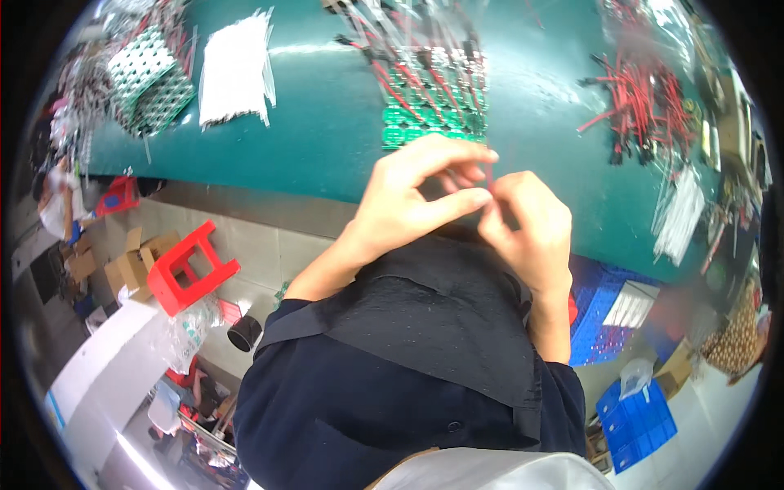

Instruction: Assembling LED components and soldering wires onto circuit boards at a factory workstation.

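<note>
Both my hands meet above the front edge of the green table, around a thin, blurred red wire (490, 173). My left hand (412, 184) is curled, its index fingertip at the wire's upper part and its thumb tip against my right fingertips. With thumb and forefinger pinched, my right hand (532, 229) holds the lower end; the fingers hide that end. Just beyond my left hand lies a green circuit board panel (400, 131). Red and black wires (418, 86) and clear strands lie across its far part.
White thin tubes (235, 69) lie at the left, beside stacked green circuit panels (140, 69). Red wires (645, 106) and another white bundle (679, 214) are at the right. Below the table are a red stool (192, 269) and a blue crate (596, 318).
</note>
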Action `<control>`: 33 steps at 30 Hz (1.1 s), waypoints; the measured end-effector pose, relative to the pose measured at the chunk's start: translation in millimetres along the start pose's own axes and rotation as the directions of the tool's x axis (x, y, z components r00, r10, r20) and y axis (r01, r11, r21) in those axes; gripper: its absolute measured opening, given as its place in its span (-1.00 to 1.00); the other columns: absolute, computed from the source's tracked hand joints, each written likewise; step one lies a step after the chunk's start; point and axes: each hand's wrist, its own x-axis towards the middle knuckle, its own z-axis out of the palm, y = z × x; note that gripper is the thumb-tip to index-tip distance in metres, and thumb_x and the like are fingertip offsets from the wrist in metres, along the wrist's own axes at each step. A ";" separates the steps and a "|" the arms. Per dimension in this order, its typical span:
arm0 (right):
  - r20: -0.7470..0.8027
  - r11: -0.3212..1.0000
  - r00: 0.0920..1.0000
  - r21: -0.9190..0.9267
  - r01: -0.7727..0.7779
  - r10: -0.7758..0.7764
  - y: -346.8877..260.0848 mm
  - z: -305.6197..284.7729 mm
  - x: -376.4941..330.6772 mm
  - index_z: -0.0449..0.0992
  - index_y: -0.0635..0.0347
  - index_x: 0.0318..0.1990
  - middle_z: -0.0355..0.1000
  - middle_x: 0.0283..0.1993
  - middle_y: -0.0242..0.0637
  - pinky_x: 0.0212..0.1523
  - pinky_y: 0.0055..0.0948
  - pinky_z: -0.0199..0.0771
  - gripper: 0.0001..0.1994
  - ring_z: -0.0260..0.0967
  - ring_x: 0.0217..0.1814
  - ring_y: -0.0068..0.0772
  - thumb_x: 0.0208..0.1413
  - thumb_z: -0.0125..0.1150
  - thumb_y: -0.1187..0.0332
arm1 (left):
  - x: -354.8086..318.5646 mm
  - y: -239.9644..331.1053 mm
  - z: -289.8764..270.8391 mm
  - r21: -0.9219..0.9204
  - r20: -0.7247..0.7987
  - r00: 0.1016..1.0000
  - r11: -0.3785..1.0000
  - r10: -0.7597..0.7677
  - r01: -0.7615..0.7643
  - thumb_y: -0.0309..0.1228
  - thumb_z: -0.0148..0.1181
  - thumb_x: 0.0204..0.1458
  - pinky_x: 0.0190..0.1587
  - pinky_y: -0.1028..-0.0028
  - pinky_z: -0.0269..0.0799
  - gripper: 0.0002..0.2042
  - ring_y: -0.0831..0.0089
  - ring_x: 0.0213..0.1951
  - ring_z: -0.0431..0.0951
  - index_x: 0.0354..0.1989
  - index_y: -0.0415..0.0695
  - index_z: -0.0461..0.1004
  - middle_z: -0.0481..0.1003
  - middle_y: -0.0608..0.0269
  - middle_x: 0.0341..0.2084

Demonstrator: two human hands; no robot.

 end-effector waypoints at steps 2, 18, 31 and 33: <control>0.009 0.999 1.000 0.052 0.014 -0.014 -3.6 12.7 6.9 0.45 0.22 -0.36 0.41 -0.44 -0.28 -0.44 -0.40 0.45 -0.84 0.43 -0.45 -0.28 -0.12 0.30 0.55 | -8.3 -8.6 -5.2 -0.025 -0.079 0.997 1.000 -0.005 0.003 -0.57 0.35 -0.05 -0.23 0.59 0.50 -0.74 0.56 -0.28 0.57 -0.14 -0.23 0.55 0.57 0.25 -0.31; -0.174 0.982 0.968 -0.024 -0.188 0.181 25.7 27.8 10.8 0.50 0.25 -0.32 0.41 -0.44 -0.28 -0.49 -0.49 0.39 -0.96 0.36 -0.53 -0.42 0.11 0.23 0.51 | 4.7 -29.7 -51.4 -0.011 -0.437 0.899 0.999 -0.039 0.038 -0.62 0.26 0.04 -0.15 0.53 0.54 -0.86 0.50 -0.24 0.60 -0.23 -0.30 0.48 0.57 0.22 -0.31; -0.214 0.955 0.932 0.124 -0.271 0.292 39.0 32.5 1.4 0.52 0.27 -0.30 0.46 -0.42 -0.33 -0.52 -0.61 0.36 -0.97 0.33 -0.55 -0.60 0.13 0.23 0.51 | 4.2 -36.9 -46.7 0.356 -0.437 0.880 0.934 0.188 -0.023 -0.61 0.26 0.02 -0.25 0.55 0.54 -0.90 0.51 -0.35 0.62 -0.29 -0.30 0.51 0.57 0.23 -0.38; -0.220 0.956 0.932 0.131 -0.264 0.288 39.0 32.7 1.3 0.53 0.27 -0.30 0.46 -0.42 -0.34 -0.52 -0.61 0.36 -0.97 0.33 -0.55 -0.60 0.13 0.23 0.51 | 4.6 -36.4 -45.2 0.357 -0.432 0.876 0.933 0.214 -0.052 -0.62 0.26 0.01 -0.25 0.54 0.54 -0.90 0.51 -0.35 0.62 -0.29 -0.30 0.51 0.56 0.23 -0.37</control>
